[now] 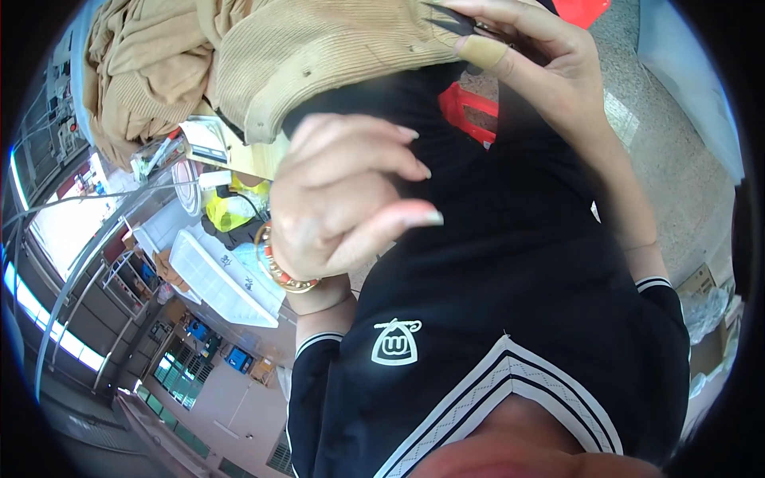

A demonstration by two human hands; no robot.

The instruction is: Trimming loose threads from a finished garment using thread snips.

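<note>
My right hand (550, 60), with a tan bandage wrapped round the thumb, grips small black thread snips (458, 22). Their pointed blades lie over the edge of a tan ribbed knit garment (335, 44), which is spread across my lap and has small buttons or snaps along its border. Apart from the cloth, my left hand (339, 191) is raised in front of my body, wearing bracelets at the wrist. Its fingers are loosely bent and spread, the thumb stands away from them, and nothing shows between them.
More tan knit fabric (147, 64) is heaped at the far left on a work table (247, 157). Beside it are a power cord with plug, a yellow bag (231, 209) and a white plastic crate (219, 275). Red plastic (470, 111) shows below the garment. Clear plastic and cardboard (705, 291) lie on the right.
</note>
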